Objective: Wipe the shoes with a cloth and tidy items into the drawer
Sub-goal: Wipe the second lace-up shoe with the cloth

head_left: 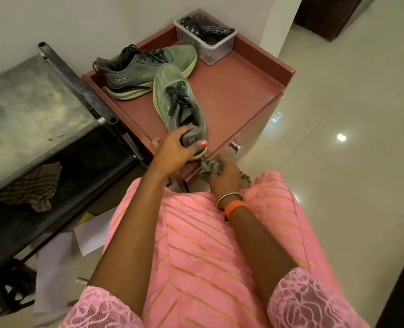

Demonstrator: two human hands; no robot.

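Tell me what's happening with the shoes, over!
Left hand grips near shoe at the heel. Right hand holds cloth at the heel. Far shoe untouched. Nothing blocking.

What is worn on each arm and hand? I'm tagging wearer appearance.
Both arms end in pink lace sleeves. The right hand has thin metal bangles and an orange band at the wrist. The left hand shows an orange-painted thumbnail.

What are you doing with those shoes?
A person is cleaning a pair of green lace-up sneakers on a reddish-brown cabinet top. The left hand grips the heel of the nearer sneaker, while the right hand holds a crumpled grey cloth just by that heel. The other sneaker lies on its side behind it. A clear plastic box with remote controls sits at the back.
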